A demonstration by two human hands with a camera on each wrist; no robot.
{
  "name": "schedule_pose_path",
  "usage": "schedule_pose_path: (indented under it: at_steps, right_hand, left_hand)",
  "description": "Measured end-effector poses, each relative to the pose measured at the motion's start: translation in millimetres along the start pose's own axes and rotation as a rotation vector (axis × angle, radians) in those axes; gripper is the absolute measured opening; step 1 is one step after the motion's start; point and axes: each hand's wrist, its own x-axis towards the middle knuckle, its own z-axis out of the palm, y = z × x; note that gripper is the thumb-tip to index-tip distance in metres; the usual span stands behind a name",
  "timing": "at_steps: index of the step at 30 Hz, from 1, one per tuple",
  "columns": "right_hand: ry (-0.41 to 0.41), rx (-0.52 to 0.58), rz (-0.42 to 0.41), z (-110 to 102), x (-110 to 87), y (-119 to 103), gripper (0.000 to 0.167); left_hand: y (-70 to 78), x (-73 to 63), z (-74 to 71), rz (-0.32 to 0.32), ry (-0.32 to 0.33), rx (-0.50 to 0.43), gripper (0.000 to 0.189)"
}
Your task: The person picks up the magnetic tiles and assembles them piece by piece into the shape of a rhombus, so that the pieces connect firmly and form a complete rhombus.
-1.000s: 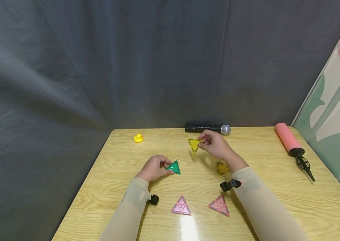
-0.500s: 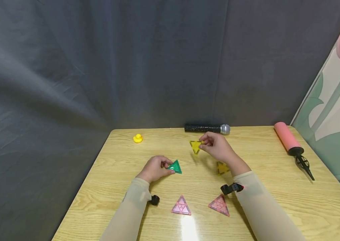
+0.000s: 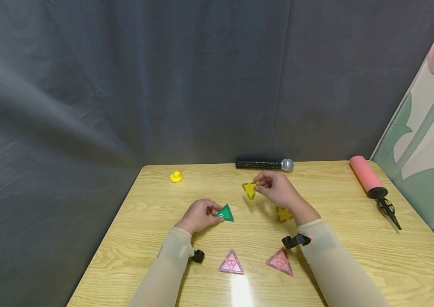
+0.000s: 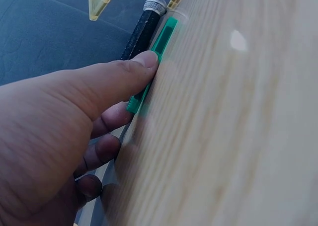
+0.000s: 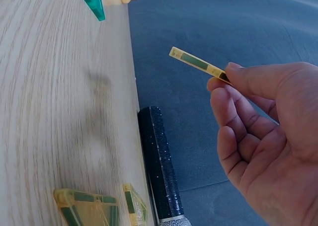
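Had the yellow duck (image 3: 176,176) sitting at the far left of the wooden table (image 3: 124,238), well apart from the handling. Pinched the green triangle tile (image 3: 225,213) low over the wood in the left hand (image 3: 196,216), between thumb and fingertips, with no gap beyond the tile's own thickness and one corner turned to the right. Could not tell whether touching the tabletop or just above it. Seemed best to steady the tile there with a light, even pinch. Had the left pink tile (image 3: 231,262) lying flat nearer the body.

Held the yellow triangle tile (image 3: 250,190) off the table, just short of the black microphone (image 3: 259,163), in the right hand (image 3: 278,189), by one corner between thumb and forefinger, remaining fingers loosely curled. Called, in all likelihood, for a firmer pinch and slow turning, given the risk of swivelling about so small a hold. Seemed wise to mind the right wrist too, near the other yellow tile (image 3: 283,215) and the right pink tile (image 3: 280,261). Had the pink pump (image 3: 366,174) well apart at the far right.
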Motion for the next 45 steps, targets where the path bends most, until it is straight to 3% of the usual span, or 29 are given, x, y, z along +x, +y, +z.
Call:
schedule_pose_path:
  at_steps: [12, 45]
  right_hand:
    - [-0.057, -0.025, 0.023, 6.3, -0.8, 2.8, 0.012]
    - [-0.168, -0.083, 0.033, 19.2, -2.8, 2.8, 0.011]
  left_hand:
    - [8.4, 0.2, 2.1, 0.015, -0.028, 0.001, 0.029]
    - [13.3, 4.9, 12.0, 0.061, -0.069, 0.008, 0.029]
